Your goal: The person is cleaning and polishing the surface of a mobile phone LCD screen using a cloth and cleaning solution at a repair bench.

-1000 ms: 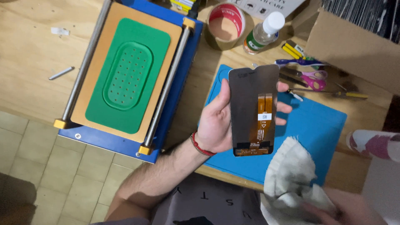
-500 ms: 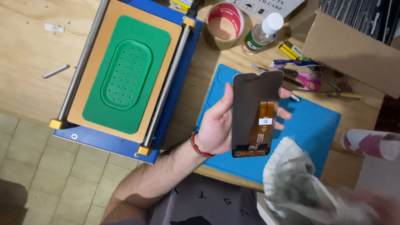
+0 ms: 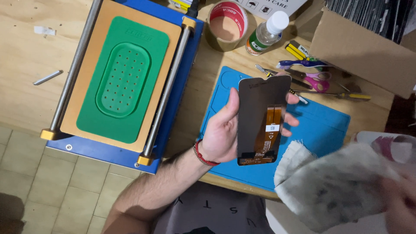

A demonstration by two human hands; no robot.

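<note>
Head view: left hand point(image 3: 223, 130) holds phone screen point(image 3: 260, 119) upright, palm up.

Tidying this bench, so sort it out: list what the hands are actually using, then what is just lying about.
In use: phone screen panel in left hand; grubby white cloth in right hand.

Lying about: tape roll, clear bottle, scissors, screwdriver, cardboard box, green-padded machine.

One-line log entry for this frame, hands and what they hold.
left hand: holds phone screen panel, back up, over blue mat | right hand: blurred, on grey-white rag
</note>
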